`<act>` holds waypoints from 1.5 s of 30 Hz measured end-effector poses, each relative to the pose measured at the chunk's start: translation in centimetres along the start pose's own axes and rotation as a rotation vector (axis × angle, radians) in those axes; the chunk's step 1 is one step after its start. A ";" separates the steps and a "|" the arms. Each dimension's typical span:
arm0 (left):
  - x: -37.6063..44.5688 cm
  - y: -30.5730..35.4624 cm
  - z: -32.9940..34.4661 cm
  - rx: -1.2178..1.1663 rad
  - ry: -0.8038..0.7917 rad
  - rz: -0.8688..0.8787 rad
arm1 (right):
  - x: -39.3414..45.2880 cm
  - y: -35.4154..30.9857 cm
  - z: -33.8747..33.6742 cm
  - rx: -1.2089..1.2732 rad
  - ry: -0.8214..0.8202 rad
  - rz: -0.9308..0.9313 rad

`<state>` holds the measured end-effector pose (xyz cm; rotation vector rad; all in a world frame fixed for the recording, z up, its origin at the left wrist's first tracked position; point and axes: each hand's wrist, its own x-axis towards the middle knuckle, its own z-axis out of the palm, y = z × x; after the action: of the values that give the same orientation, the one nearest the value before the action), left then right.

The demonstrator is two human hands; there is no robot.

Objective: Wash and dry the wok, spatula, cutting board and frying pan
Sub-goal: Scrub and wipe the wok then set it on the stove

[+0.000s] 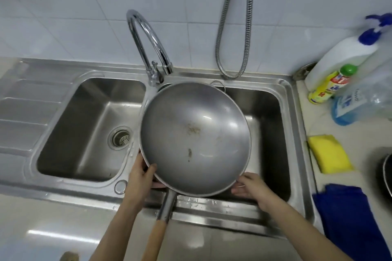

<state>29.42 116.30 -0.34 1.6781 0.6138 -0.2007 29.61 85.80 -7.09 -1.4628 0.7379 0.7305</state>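
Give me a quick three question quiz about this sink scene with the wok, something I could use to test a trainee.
1. True or false: the wok is already clean inside.
2. Multiple choice: where does the yellow sponge lie? A) in the left basin B) on the counter right of the sink C) inside the wok
3. Short answer: how are the left hand and the right hand placed on the wok?

Key
1. False: brown residue marks show on its inner surface.
2. B
3. Each is at the near rim, one on either side of the handle; the left thumb lies over the rim, the right hand's fingers reach under it.
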 end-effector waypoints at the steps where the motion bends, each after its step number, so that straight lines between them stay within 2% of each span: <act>1: 0.2 0.0 0.3 -0.019 -0.022 -0.018 | -0.5 0.1 -0.4 -0.015 0.030 -0.021; 6: 0.9 -0.4 1.8 -0.064 -0.045 -0.076 | -2.7 -0.4 -1.8 -0.106 0.180 -0.206; 8: 0.9 -0.6 2.6 -0.085 -0.049 -0.065 | -3.6 -0.9 -2.4 -0.141 0.184 -0.257; 9: 0.8 -0.8 3.0 -0.088 -0.043 -0.051 | -4.4 -1.1 -2.7 -0.203 0.167 -0.284; 11: 1.1 -1.4 3.3 -0.067 -0.007 -0.018 | -6.7 -1.1 -3.7 -0.477 0.186 -0.407; 12: 1.2 -1.8 3.3 -0.044 0.014 -0.001 | -8.0 -0.9 -4.3 -0.652 0.280 -0.522; 14: 1.7 -2.6 3.3 0.014 0.031 0.043 | -10.8 0.2 -6.3 -0.967 0.602 -0.761; 15: 1.8 -2.9 3.3 0.055 0.042 0.071 | -11.7 1.1 -7.7 -1.048 0.765 -0.805; 16: 1.9 -3.1 3.3 0.112 0.060 0.099 | -12.4 2.0 -9.2 -1.069 0.889 -0.745; 17: 1.9 -3.1 3.4 0.168 0.081 0.133 | -12.8 3.1 -10.8 -1.059 0.960 -0.603; 19: 1.8 -2.9 3.5 0.248 0.119 0.181 | -13.0 5.5 -13.0 -1.045 0.964 -0.288; 21: 1.7 -2.9 3.6 0.257 0.121 0.170 | -12.4 7.4 -14.0 -1.066 0.925 -0.128; 28: 1.3 -2.2 3.6 0.251 0.093 0.165 | -10.8 7.4 -14.1 -1.048 1.097 -0.220; 31: 1.3 -2.2 3.4 0.232 0.077 0.161 | -11.4 6.3 -12.6 -0.889 1.080 -0.425; 34: 1.4 -2.4 3.1 0.202 0.059 0.152 | -12.9 3.1 -8.6 -0.578 0.976 -0.682; 36: 1.5 -2.4 2.9 0.188 0.049 0.151 | -13.3 0.2 -5.2 -0.460 0.904 -0.809; 40: 1.5 -2.2 2.7 0.182 0.023 0.144 | -9.9 -5.7 -0.1 -0.658 0.669 -0.988; 45: 1.6 -2.1 2.7 0.144 0.023 0.127 | -1.1 -8.6 4.3 -1.195 0.333 -0.925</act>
<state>30.26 114.33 -3.41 1.8540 0.5181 -0.1367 35.85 90.26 -1.24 -2.7437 -0.3208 0.1255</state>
